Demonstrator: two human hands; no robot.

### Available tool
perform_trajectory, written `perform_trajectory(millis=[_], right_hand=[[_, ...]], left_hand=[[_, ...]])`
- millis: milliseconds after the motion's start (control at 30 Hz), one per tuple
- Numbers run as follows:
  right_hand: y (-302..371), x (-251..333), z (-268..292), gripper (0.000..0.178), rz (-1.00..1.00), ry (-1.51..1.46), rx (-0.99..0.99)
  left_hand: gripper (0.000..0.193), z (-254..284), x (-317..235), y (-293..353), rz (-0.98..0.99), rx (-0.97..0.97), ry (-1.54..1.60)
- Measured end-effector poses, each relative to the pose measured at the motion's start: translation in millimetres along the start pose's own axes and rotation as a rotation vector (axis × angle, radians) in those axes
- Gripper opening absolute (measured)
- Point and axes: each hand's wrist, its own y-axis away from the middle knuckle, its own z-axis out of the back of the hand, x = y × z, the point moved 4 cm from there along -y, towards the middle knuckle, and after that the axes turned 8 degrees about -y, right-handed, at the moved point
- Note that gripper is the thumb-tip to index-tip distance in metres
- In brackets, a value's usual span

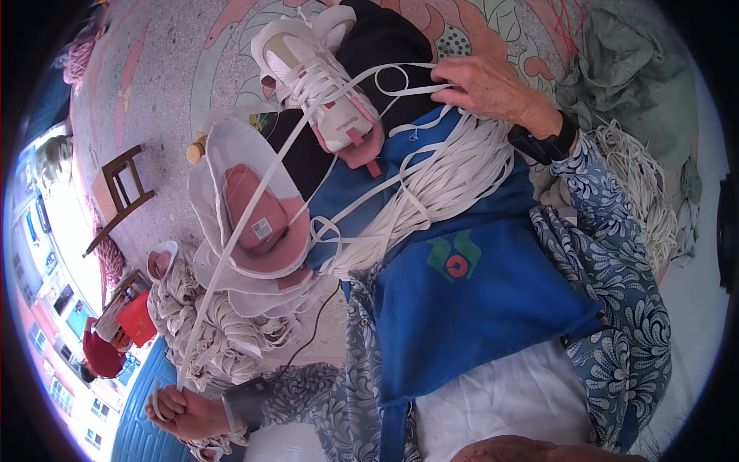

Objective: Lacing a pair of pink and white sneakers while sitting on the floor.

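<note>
A white lace (254,196) is gripped in the closed fingers of the left hand (181,412); the right hand's (481,85) fingers are curled on laces (446,173) just beside the shoe (319,81).

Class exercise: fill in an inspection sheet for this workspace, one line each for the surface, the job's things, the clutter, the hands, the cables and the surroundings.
Surface: blue apron over the lap; patterned terrazzo floor beyond.
Job's things: white sneaker with pink trim, partly laced; bundle of white laces on the apron; one lace stretched taut.
Clutter: shoe upper with pink lining; heap of uppers; more laces; grey-green cloth.
Hands: left hand pulls the taut lace; right hand rests on the bundle.
Cables: thin black cord.
Surroundings: wooden chair; another person at the lower left.
</note>
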Motion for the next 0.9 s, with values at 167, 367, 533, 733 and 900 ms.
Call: perform_trajectory(millis=[167,367,533,733,900], right_hand=[[-12.9,21.1,0.3,0.024,0.181,0.018,-0.253],[-24.6,62.7,-8.0,0.018,0.347,0.025,-0.283],[-37.9,59.7,-28.9,0.005,0.361,0.188,-0.232],[-30.9,49.4,-5.1,0.007,0.224,-0.046,-0.231],[-36.4,56.7,-18.6,0.01,0.202,-0.263,-0.124]], left_hand=[[0.017,-60.0,63.0,14.1,0.088,-0.082,-0.416],[0.018,-148.9,213.4,53.2,0.537,0.284,-0.473],[0.024,-162.5,281.2,54.8,0.658,0.41,-0.401],[0.025,-147.1,305.2,65.9,0.777,0.479,-0.651],[0.023,-155.4,315.2,61.7,0.534,0.562,-0.911]])
